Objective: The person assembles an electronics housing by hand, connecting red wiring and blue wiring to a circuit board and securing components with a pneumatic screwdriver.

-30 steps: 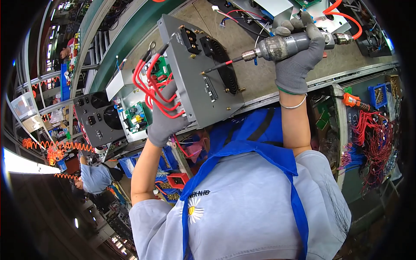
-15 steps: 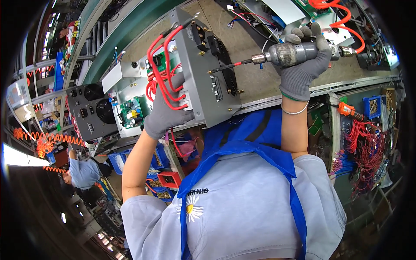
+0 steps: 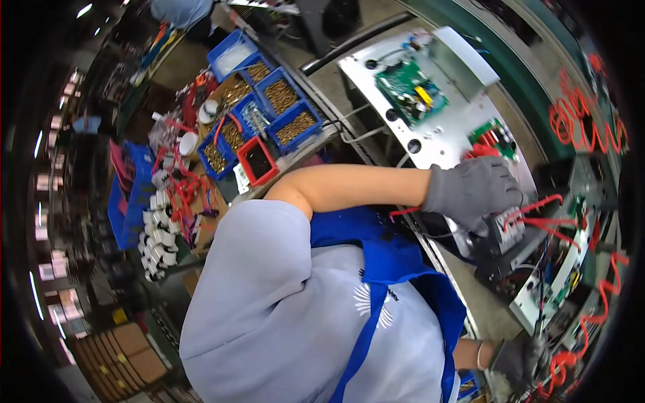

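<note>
My left hand [image 3: 474, 191], in a grey glove, is closed at the edge of a dark grey metal panel [image 3: 494, 267], beside its white terminal blocks [image 3: 512, 232]. Thick red cables [image 3: 547, 221] run out from those blocks. At the lower right, my gloved right hand [image 3: 514, 359] is wrapped around a grey power screwdriver [image 3: 535, 352], whose long bit points away from me, toward the panel's side. A white metal chassis [image 3: 440, 144] carrying green circuit boards [image 3: 410, 91] lies just beyond my left hand.
Blue bins [image 3: 295, 127] of brass-coloured screws and a red bin [image 3: 257, 161] stand to the left. Beside them are red wires and white round parts [image 3: 158, 235]. Red coiled hoses [image 3: 581, 121] hang at the right. Another person [image 3: 181, 10] shows at the top.
The view has swung to the left, bringing the bins into full sight. The screwdriver bit has come away from the panel's face; the screwdriver is now low at the right.
</note>
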`<state>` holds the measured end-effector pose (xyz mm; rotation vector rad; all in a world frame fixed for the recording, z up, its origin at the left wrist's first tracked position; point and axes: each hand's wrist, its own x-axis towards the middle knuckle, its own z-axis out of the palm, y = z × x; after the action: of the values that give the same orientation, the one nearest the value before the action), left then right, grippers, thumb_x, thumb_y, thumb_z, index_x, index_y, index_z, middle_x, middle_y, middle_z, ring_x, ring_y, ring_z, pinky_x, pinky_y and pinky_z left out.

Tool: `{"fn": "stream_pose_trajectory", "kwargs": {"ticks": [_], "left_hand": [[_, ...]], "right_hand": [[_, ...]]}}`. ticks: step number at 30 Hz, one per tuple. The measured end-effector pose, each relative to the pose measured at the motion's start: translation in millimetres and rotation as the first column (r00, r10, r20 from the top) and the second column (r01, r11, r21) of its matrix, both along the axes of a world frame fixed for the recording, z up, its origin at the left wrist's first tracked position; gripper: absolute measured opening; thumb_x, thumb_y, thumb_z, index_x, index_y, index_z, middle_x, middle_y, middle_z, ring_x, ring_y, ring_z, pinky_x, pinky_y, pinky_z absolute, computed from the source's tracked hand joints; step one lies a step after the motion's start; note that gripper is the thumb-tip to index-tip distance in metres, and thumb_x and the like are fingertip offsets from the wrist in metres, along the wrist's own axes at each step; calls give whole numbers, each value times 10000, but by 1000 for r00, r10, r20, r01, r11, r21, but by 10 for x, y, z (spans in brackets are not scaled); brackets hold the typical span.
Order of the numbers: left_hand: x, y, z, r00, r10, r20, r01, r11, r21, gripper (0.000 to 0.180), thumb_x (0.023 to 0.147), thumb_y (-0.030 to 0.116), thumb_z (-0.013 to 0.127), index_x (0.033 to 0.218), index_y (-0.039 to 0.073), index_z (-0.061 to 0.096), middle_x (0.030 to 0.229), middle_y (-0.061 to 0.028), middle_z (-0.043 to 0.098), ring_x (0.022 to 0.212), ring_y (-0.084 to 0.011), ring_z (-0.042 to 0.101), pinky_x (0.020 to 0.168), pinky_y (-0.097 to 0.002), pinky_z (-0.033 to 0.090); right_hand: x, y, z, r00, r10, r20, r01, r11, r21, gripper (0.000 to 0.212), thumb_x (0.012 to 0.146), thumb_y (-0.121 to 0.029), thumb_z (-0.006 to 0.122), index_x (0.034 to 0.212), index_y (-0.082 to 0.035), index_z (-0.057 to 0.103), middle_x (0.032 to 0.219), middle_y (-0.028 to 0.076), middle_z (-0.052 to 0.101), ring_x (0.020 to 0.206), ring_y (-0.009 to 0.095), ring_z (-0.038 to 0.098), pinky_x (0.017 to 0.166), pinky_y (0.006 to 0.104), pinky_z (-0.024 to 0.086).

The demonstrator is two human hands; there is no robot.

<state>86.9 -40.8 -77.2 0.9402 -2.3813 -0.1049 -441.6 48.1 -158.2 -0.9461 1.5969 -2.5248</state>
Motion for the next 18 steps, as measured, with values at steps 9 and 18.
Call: {"fn": "stream_pose_trajectory", "kwargs": {"ticks": [9,18], "left_hand": [[3095,-75,-1091,372,743,-556,-556,658,508,297,807,210,694,1047,40,657,982,-164,687,895,-241,676,798,-364,529],[6383,-48,-2807,134,913,386,-927,-23,375,683,837,474,636,1394,118,465,1352,-165,536,1228,-311,533,1011,-389,430]], "right_hand": [[1444,-532,544,848,525,72,-530,840,112,471,889,-416,487,1037,28,539,867,93,474,716,193,474,618,345,434],[3566,457,1836,953,300,-35,-302,948,-102,439,868,-351,494,1107,17,498,808,28,344,627,118,359,499,283,351]]}}
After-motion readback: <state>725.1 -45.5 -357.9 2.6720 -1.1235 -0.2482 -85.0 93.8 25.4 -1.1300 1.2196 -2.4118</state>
